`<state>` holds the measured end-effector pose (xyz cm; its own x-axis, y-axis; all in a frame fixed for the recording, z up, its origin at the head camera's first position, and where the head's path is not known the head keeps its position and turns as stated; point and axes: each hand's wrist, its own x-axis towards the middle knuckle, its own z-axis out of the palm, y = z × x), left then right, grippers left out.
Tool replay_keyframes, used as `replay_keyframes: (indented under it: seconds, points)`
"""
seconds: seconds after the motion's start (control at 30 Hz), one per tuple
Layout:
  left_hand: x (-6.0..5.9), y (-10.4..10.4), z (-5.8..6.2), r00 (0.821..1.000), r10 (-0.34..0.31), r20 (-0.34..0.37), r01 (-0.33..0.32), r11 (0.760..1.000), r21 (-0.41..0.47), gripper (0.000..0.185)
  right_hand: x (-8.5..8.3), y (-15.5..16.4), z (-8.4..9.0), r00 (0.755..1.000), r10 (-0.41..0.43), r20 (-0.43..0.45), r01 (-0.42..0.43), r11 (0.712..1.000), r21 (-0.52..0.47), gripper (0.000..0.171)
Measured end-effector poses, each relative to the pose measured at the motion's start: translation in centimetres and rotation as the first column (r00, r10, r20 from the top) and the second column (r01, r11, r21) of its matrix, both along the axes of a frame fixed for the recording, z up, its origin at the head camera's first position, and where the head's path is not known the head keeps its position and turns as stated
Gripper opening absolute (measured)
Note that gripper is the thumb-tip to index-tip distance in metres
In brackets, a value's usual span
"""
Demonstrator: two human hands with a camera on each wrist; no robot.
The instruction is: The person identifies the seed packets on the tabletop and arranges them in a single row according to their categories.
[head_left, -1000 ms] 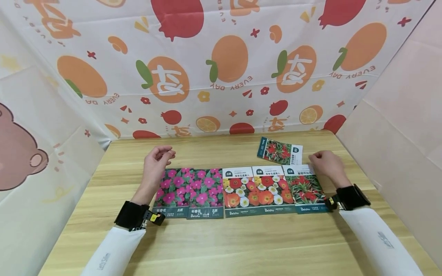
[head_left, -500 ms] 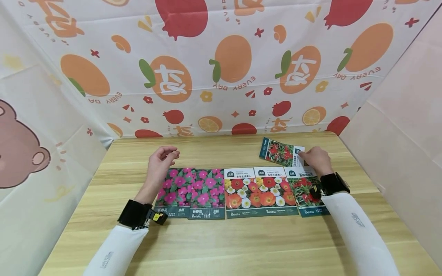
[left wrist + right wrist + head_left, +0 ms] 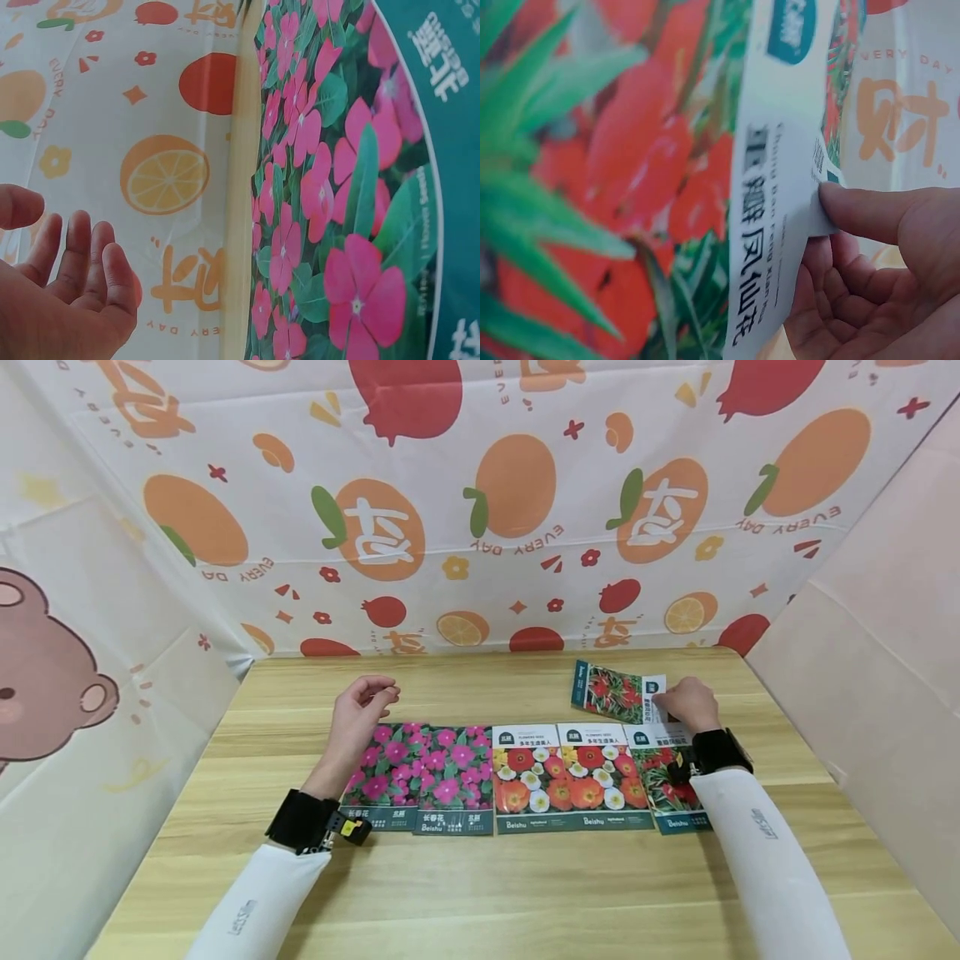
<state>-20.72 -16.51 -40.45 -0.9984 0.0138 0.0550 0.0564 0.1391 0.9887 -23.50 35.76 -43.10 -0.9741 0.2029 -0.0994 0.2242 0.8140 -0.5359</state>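
Our right hand (image 3: 684,702) pinches the white right end of the loose red-flower seed packet (image 3: 615,691), which lies far-right on the table (image 3: 480,893), its long axis left-right, beyond the row of five packets (image 3: 525,772). Our left hand (image 3: 358,720) hovers relaxed, empty.

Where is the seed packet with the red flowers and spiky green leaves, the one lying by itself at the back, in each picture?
Head: the lone seed packet lies at the back right of the table, behind the row; the right hand pinches its white end.
Left wrist: not in it; only a pink-flower packet shows.
Right wrist: it fills the left and middle, thumb on its white strip.
Shared landmark: the fruit-print cloth.
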Motion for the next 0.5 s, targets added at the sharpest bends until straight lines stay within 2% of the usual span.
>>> replay_keyframes:
  seconds: [0.17,0.23,0.37,0.5]
  points:
    - [0.07,0.0,0.1,1.0,0.001,-0.002,-0.001,1.0,-0.006,0.034,-0.22,0.16,-0.33,0.997,-0.078,-0.021,0.075,0.99,-0.118,0.034]
    - [0.15,-0.01,0.08,1.0,0.001,0.001,-0.001,1.0,-0.007,0.035,-0.28,0.05,-0.28,0.993,-0.111,-0.027,0.104,0.977,-0.187,0.035]
    - [0.36,-0.04,-0.11,1.0,-0.005,0.022,0.005,1.0,-0.003,0.037,-0.52,-0.37,-0.07,0.984,-0.178,-0.029,0.159,0.931,-0.329,0.046]
    - [0.39,-0.02,-0.39,1.0,-0.003,0.024,0.003,1.0,-0.002,0.035,-0.86,-0.65,0.14,0.972,-0.231,-0.051,0.191,0.892,-0.41,0.045]
